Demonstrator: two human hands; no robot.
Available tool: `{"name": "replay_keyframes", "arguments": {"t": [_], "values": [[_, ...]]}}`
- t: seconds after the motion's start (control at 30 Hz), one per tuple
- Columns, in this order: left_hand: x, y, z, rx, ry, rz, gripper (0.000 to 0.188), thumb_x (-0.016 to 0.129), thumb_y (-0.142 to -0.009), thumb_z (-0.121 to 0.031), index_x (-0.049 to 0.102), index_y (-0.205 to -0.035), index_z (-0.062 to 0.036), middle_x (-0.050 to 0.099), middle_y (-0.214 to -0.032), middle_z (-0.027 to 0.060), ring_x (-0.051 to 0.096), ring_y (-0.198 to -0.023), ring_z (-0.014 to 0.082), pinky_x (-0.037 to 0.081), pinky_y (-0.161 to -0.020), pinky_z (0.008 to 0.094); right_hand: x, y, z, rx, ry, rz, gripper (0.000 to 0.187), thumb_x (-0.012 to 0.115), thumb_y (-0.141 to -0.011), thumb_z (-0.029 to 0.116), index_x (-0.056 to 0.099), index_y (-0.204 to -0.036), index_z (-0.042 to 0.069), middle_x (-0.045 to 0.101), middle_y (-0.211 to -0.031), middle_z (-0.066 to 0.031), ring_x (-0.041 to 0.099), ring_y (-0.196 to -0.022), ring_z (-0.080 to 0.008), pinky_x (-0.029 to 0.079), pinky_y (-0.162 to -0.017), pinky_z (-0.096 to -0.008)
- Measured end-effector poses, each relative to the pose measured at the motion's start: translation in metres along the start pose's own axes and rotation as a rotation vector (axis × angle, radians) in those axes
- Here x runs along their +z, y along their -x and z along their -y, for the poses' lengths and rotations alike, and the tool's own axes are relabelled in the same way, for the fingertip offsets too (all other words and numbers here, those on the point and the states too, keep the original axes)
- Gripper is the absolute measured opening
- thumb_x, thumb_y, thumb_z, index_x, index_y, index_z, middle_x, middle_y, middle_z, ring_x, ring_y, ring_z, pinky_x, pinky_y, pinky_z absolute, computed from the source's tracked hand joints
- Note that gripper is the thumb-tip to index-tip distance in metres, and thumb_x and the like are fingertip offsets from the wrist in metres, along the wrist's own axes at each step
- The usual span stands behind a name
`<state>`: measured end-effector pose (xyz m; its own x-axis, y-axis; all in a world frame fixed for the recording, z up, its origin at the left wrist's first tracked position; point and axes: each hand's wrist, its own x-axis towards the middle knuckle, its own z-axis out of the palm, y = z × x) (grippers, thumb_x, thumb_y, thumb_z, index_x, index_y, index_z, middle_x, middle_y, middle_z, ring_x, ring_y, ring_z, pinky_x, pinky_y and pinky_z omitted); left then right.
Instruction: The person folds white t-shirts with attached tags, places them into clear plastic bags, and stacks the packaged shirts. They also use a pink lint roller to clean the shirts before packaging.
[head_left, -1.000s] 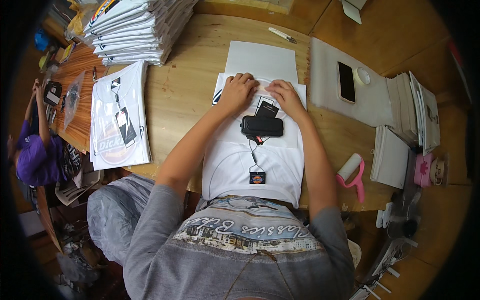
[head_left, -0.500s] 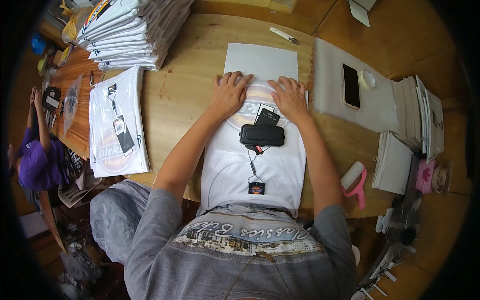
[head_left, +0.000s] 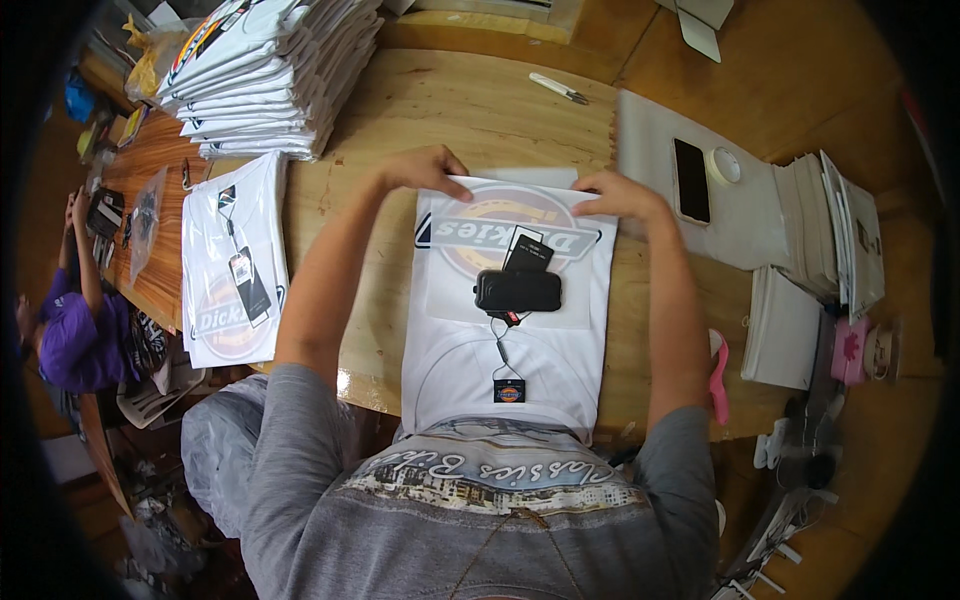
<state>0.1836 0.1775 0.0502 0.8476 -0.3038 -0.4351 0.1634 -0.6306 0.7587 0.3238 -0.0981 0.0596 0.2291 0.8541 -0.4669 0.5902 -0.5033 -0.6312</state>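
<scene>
A folded white T-shirt [head_left: 560, 350] lies in front of me, with a round faded-looking logo under a thin translucent sheet [head_left: 450, 300]. My left hand [head_left: 428, 172] pinches the far left edge, thumb on top and fingers partly hidden. At the far right corner my right hand [head_left: 615, 194] grips likewise. A strip of white sheet [head_left: 530, 177] shows just past the edge between the hands. On the shirt rests a small black oblong case [head_left: 518, 291], over a black hang tag [head_left: 530, 252]. A cord runs down to a small black neck label [head_left: 508, 390].
To the left are a bagged white T-shirt [head_left: 235, 270] and a tall stack of bagged shirts [head_left: 270, 80]. A pen [head_left: 557, 88] lies at the back. At right are a phone [head_left: 691, 180], a tape roll [head_left: 724, 165] and a pink-handled roller [head_left: 718, 380]. Another person [head_left: 85, 335] sits far left.
Both hands have gone from lying flat on the logo to gripping the far corners, elbows wider. The logo is uncovered by the hands, and far less white sheet shows beyond the shirt.
</scene>
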Motion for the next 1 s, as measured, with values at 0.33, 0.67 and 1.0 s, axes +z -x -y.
{"name": "replay_keyframes", "arguments": {"t": [0.33,0.67,1.0], "values": [[0.098,0.052,0.096,0.016,1.312,0.109,0.052,0.065,-0.07,-0.01,0.041,-0.114,0.0021,0.052,-0.107,0.0138,0.052,-0.098,0.0203,0.044,-0.083,0.0313,0.124,0.049,-0.074,-0.262,-1.435,-0.068,0.07,0.07,-0.064,0.037,0.041,-0.117,0.001,0.046,-0.116,-0.0086,0.045,-0.105,-0.0197,0.036,-0.09,-0.0354],[0.125,0.108,0.016,-0.26,0.289,-0.776,0.014,0.062,-0.073,-0.01,0.061,-0.079,0.0021,0.059,-0.063,0.0069,0.053,-0.053,0.0091,0.042,-0.047,0.0221,0.16,0.1,-0.006,0.386,-0.486,-1.013,0.018,0.06,-0.074,0.014,0.059,-0.084,-0.001,0.06,-0.069,-0.0094,0.057,-0.058,-0.0185,0.046,-0.058,-0.0299],[0.124,0.078,0.015,-0.363,0.438,-0.853,0.016,0.065,-0.069,-0.012,0.059,-0.071,0.0029,0.057,-0.057,0.0062,0.05,-0.045,0.0113,0.04,-0.045,0.0223,0.152,0.058,0.03,0.641,0.084,-1.13,0.025,0.064,-0.067,0.021,0.063,-0.082,0.002,0.061,-0.076,-0.0149,0.059,-0.07,-0.027,0.046,-0.062,-0.0344]]}}
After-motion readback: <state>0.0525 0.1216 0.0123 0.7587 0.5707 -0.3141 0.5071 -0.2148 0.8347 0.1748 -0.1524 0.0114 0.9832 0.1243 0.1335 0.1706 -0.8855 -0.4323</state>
